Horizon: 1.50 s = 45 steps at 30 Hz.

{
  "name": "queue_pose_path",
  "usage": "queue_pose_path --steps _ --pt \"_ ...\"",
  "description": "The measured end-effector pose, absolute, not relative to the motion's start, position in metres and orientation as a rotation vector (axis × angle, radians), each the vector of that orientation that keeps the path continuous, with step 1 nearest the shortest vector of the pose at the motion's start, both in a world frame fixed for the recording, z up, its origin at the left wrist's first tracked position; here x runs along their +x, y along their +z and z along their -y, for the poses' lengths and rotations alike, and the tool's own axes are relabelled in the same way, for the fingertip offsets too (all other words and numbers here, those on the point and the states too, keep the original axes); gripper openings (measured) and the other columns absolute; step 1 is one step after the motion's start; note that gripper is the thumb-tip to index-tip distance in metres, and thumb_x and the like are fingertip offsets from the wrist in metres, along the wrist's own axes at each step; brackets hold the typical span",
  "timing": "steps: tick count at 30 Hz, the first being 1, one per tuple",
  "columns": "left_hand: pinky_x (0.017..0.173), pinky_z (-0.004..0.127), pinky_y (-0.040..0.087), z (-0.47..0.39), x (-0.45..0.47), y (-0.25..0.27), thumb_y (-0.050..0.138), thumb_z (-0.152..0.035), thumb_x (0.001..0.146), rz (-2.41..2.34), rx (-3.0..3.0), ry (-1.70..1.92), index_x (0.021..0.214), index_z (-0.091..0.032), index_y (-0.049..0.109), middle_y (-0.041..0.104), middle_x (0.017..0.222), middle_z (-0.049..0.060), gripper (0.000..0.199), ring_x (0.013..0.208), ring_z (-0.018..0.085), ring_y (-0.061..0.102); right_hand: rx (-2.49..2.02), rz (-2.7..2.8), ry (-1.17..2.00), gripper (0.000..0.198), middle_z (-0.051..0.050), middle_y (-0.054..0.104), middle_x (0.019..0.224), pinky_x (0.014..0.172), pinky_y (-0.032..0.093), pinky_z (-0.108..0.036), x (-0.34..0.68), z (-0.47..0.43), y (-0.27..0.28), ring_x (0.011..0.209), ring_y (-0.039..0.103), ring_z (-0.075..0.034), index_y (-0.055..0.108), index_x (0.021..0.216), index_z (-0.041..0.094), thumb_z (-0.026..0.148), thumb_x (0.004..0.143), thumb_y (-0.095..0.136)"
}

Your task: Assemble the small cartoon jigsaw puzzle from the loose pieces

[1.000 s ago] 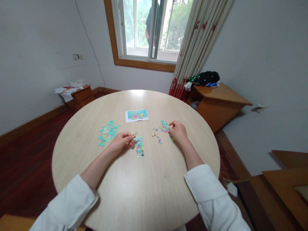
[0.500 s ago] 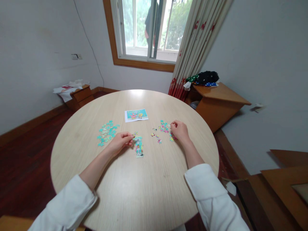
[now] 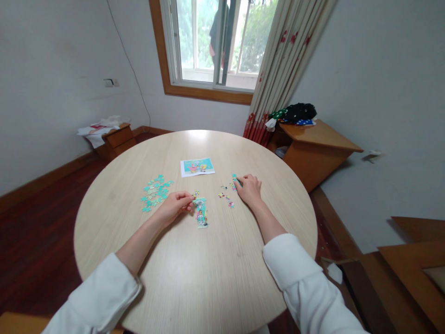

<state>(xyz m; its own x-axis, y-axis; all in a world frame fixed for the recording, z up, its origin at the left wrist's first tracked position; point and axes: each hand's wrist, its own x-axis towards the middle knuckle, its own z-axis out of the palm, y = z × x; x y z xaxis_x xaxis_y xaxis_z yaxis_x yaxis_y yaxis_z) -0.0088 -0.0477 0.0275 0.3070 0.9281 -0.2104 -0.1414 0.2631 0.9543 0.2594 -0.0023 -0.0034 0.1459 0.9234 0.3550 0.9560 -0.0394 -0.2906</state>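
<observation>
My left hand (image 3: 174, 206) is closed in a pinch on a small jigsaw puzzle piece (image 3: 193, 197), mostly covered by the fingertips. Just right of it lies a joined strip of puzzle (image 3: 201, 214), printed with figures on turquoise. A few loose pieces touch or lie close to its top edge. Farther right, my right hand (image 3: 249, 189) rests over a pile of coloured puzzle pieces (image 3: 234, 176), fingers apart and lowered onto them; the palm hides part of the pile. Between the hands, several loose pieces (image 3: 226, 198) are scattered.
A printed picture sheet (image 3: 197, 167) lies toward the back of the round wooden table (image 3: 194, 278). On the left is a heap of turquoise pieces (image 3: 155, 192). Beyond the table stand a wooden desk (image 3: 313, 139) with cloths, a curtain (image 3: 278, 60) and a window.
My right hand has moved left across the pile, its fingers changing from bunched together to spread over the pieces. My left hand keeps its pinch beside the joined strip.
</observation>
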Motion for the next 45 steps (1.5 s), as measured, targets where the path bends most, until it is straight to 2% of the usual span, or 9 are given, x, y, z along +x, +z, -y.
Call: queue_pose_path --steps 8,14,21,31,37,45 --pt "0.05 0.022 0.039 0.047 -0.009 0.027 0.078 -0.033 0.054 -0.982 1.035 0.904 0.061 -0.012 0.058 0.054 0.052 -0.002 0.03 0.047 0.007 0.048 -1.933 1.796 -0.006 0.023 -0.009 0.06 0.102 0.082 0.03 -0.038 0.254 0.006 0.003 0.097 0.047 -0.024 0.071 0.095 0.024 0.024 0.08 0.053" --pt "0.05 0.021 0.039 0.047 -0.009 0.027 0.078 -0.03 0.055 -0.986 1.016 0.905 0.062 -0.012 0.058 0.056 0.053 -0.002 0.028 0.047 0.007 0.049 -1.935 1.775 -0.027 0.025 -0.01 0.061 0.101 0.081 0.03 -0.038 0.251 0.004 -0.001 0.097 0.048 -0.024 0.07 0.094 0.021 0.036 0.082 0.054" --pt "0.049 0.021 0.039 0.047 -0.008 0.028 0.079 -0.03 0.054 -0.988 1.004 0.91 0.062 -0.012 0.058 0.056 0.053 -0.002 0.029 0.047 0.006 0.049 -1.94 1.754 0.007 0.022 -0.009 0.062 0.099 0.082 0.031 -0.038 0.248 0.001 -0.002 0.098 0.048 -0.025 0.07 0.091 0.022 0.035 0.08 0.056" --pt "0.049 0.02 0.039 0.046 -0.008 0.028 0.08 -0.031 0.052 -0.977 1.0 0.92 0.062 -0.011 0.058 0.056 0.051 -0.002 0.031 0.046 0.006 0.049 -1.982 1.762 0.006 0.025 -0.009 0.061 0.103 0.082 0.031 -0.038 0.243 0.003 0.001 0.098 0.048 -0.024 0.069 0.094 0.022 0.019 0.079 0.049" --pt "0.049 0.021 0.039 0.046 -0.008 0.027 0.08 -0.032 0.052 -0.972 1.006 0.92 0.062 -0.012 0.058 0.056 0.051 -0.002 0.032 0.047 0.007 0.049 -1.986 1.748 0.015 0.022 -0.007 0.061 0.103 0.082 0.03 -0.038 0.244 0.002 -0.001 0.099 0.048 -0.024 0.069 0.094 0.023 0.03 0.08 0.053" --pt "0.05 0.021 0.039 0.047 -0.009 0.028 0.079 -0.03 0.054 -0.986 1.0 0.915 0.062 -0.012 0.058 0.056 0.052 -0.002 0.028 0.047 0.007 0.049 -2.026 1.721 0.134 0.022 -0.009 0.059 0.108 0.086 0.031 -0.04 0.242 0.001 0.0 0.103 0.047 -0.027 0.066 0.096 0.02 0.028 0.078 0.057"
